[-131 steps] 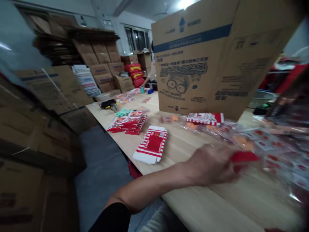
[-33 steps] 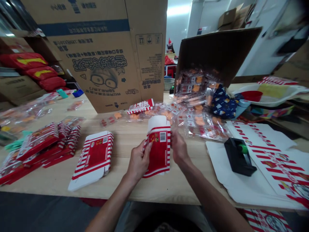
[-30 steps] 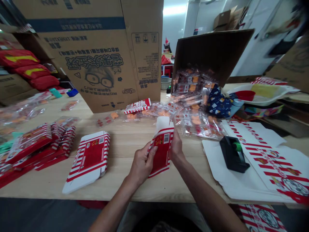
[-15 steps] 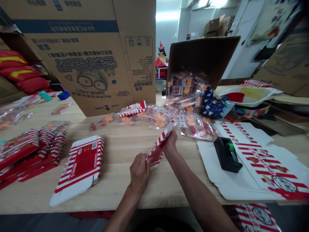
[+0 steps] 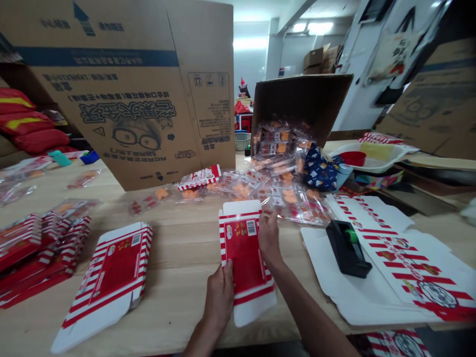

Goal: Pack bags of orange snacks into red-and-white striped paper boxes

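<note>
At ten o'clock I am seeing a pile of red-and-white striped cardboard boxes (image 5: 46, 258), with a single red carton with striped edges and a white flap (image 5: 111, 275) lying near its right; a tall brown cardboard box (image 5: 148, 106) is standing at eleven. At twelve, the left hand (image 5: 219, 292) is clamping the left edge of a red, striped, white-flapped cardboard carton (image 5: 243, 258), thumb on its face; the right hand (image 5: 269, 235) is touching its upper right edge, fingers curling, though I cannot tell whether they are gripping. Around two, a black tape dispenser (image 5: 347, 253) is resting on flat striped white card sheets (image 5: 394, 265).
</note>
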The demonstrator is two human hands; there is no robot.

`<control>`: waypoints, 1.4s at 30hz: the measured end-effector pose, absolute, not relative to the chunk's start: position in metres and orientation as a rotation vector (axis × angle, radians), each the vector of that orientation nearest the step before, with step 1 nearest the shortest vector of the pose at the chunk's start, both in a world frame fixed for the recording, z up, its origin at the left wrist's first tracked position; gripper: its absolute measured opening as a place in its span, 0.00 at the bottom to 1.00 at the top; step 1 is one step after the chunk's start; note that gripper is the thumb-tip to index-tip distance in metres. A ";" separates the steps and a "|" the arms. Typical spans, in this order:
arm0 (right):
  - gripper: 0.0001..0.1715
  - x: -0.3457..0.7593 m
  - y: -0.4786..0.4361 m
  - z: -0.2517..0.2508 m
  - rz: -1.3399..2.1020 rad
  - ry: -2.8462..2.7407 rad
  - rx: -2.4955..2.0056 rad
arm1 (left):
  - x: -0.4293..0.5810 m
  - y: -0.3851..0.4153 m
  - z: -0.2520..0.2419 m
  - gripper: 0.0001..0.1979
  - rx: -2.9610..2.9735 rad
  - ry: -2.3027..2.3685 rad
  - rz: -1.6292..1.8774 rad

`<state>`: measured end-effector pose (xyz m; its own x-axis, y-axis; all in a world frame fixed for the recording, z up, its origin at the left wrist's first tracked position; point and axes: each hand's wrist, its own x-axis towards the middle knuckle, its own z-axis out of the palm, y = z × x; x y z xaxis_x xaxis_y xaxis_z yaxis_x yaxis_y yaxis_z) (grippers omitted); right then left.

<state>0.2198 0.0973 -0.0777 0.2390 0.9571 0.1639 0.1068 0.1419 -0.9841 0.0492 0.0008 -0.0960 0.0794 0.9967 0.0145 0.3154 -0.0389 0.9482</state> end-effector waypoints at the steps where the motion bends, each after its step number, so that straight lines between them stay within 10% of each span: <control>1: 0.29 0.218 0.092 -0.078 0.797 -1.106 -1.330 | 0.050 0.004 -0.095 0.22 1.459 1.341 0.986; 17: 0.13 0.242 0.040 -0.103 1.284 -1.042 -1.229 | 0.031 0.033 -0.083 0.20 1.236 1.263 1.055; 21: 0.32 0.251 0.045 -0.085 1.482 -1.085 -1.098 | 0.025 0.040 -0.067 0.31 1.092 1.166 0.991; 27: 0.08 0.252 0.046 -0.082 1.298 -1.349 -1.093 | 0.009 0.038 -0.060 0.23 1.367 1.067 0.893; 42: 0.18 0.274 0.055 -0.029 1.719 -1.568 -1.079 | 0.022 0.034 -0.026 0.24 1.129 1.087 0.885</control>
